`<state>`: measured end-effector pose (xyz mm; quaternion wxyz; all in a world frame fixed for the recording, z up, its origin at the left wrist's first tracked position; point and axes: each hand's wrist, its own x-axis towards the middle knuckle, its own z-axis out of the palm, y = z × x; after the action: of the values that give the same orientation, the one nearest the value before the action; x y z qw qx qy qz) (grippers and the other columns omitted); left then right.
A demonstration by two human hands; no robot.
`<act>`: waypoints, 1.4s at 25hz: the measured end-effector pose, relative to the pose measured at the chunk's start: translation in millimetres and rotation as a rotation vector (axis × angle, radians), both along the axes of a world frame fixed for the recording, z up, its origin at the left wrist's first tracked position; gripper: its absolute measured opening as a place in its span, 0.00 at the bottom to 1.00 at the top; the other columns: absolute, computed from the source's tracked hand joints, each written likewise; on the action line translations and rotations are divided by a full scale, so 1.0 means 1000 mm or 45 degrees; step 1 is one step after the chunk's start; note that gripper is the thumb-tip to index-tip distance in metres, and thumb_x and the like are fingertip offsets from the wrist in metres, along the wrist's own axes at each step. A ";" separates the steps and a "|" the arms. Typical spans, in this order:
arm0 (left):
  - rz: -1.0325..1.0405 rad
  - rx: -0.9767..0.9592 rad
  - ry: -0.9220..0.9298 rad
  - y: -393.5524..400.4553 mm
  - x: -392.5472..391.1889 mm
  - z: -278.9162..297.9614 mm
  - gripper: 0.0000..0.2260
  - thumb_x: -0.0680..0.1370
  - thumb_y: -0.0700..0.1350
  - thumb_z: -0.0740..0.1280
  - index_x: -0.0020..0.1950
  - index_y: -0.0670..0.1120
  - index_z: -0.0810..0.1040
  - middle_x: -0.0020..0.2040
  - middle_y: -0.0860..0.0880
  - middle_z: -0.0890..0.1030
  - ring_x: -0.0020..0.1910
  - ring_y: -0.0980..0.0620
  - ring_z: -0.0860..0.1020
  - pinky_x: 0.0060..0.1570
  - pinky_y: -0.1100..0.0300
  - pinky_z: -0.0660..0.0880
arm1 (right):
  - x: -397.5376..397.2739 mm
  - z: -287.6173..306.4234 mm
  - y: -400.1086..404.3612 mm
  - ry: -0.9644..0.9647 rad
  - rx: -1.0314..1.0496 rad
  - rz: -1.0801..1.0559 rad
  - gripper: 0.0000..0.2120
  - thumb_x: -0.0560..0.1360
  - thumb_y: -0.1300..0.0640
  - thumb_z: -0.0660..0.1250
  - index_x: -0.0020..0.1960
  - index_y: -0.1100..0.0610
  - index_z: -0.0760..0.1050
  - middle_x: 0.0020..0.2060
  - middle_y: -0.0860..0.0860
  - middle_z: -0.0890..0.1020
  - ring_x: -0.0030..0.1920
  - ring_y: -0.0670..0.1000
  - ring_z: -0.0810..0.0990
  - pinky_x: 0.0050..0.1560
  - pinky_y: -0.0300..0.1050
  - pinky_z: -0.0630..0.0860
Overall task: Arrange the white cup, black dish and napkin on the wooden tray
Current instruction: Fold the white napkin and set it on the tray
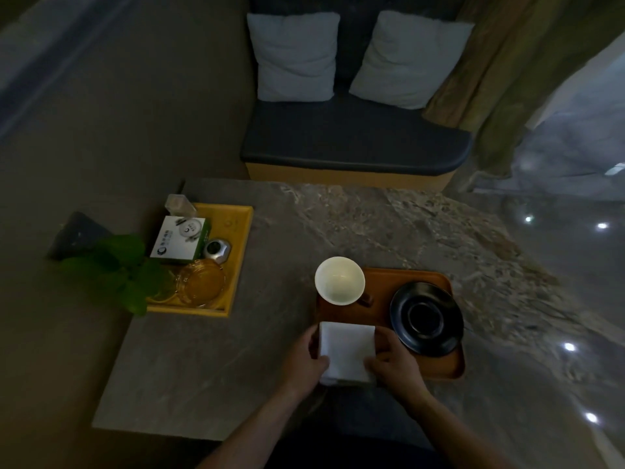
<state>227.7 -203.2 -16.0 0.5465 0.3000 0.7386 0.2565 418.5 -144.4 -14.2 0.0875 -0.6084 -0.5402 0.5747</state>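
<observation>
Napkin: folded white square napkin (347,352) at the near-left corner of the rectangular wooden tray (382,301), overhanging its near edge.
Grip: left hand (306,358) and right hand (394,358) pinch its side edges.
Cup: round white cup (339,280) at the tray's far-left corner.
Dish: round black dish (426,318) overlapping the tray's right rim.
Room: bare grey stone table (203,367) left of the tray.

A white cup (339,280) is standing upright and empty at the tray's (378,289) upper left corner, just below frame centre. A black dish (426,319) is lying on its right side, overhanging the edge. A folded white napkin (347,352) is sitting at the tray's lower left.
</observation>
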 end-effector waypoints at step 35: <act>-0.761 0.533 0.951 -0.013 -0.013 -0.048 0.16 0.75 0.54 0.67 0.61 0.53 0.75 0.61 0.53 0.75 0.62 0.51 0.71 0.59 0.55 0.73 | 0.017 -0.038 -0.003 -0.576 0.752 0.652 0.25 0.74 0.44 0.67 0.69 0.48 0.69 0.64 0.48 0.76 0.58 0.51 0.75 0.49 0.45 0.77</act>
<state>214.6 -216.6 -63.7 0.2236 0.6716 0.6982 0.1071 435.8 -147.5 -51.9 -0.0077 -0.5144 -0.8198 0.2516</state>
